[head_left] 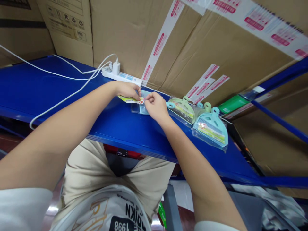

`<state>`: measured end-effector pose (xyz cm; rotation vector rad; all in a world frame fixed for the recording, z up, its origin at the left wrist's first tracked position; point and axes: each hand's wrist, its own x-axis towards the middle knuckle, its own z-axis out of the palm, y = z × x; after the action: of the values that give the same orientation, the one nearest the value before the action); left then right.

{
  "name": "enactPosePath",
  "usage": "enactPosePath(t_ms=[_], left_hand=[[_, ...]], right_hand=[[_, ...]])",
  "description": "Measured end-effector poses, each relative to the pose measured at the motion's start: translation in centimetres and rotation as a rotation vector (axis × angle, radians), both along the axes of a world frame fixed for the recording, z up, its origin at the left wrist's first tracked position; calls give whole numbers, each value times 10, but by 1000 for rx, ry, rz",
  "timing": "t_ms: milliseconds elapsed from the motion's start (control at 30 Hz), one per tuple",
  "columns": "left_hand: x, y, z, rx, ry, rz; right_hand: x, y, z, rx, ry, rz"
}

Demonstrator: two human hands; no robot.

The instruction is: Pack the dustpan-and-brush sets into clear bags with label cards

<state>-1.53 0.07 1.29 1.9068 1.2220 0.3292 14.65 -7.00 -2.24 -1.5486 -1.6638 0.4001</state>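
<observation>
My left hand (128, 90) is closed on a yellow-green printed label card (129, 99), its fingertips along the card's upper edge. At the card's red-printed right end, my right hand (156, 106) pinches thumb and forefinger together. Beneath both hands lies a light-blue dustpan (143, 109) in a clear bag, mostly hidden by them; a blue handle (170, 105) sticks out right of my right wrist. Further right are a bagged pale-green dustpan (183, 108) and a bagged light-blue dustpan with brush (211, 126), each with a yellow-green label.
A white power strip (121, 77) with plugs and white cables (72, 77) sits at the back of the blue shelf (115, 125). Large cardboard boxes (134, 35) stand behind it. A green-labelled bottle (237, 102) lies at the right by a blue rack bar (281, 122).
</observation>
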Motion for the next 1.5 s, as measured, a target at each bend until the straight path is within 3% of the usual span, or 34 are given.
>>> enactPosePath(t_ms=[200,400,600,867,1167,1500], left_hand=[[8,-5,-3,163,47,210],[7,1,-9,184,-14,237],[19,-8,-7,162,-78,381],[10,-18,8,-120,-122,309],[8,-9,0,-109,-87,241],[13,-13,3,-121,-266,342]], right_hand=[[2,0,1,-22,-30,4],[6,5,-5,24,-28,29],[2,2,0,-17,0,11],[4,3,-1,6,-13,20],[2,0,2,-29,-19,9],[1,-4,7,-33,-34,-2]])
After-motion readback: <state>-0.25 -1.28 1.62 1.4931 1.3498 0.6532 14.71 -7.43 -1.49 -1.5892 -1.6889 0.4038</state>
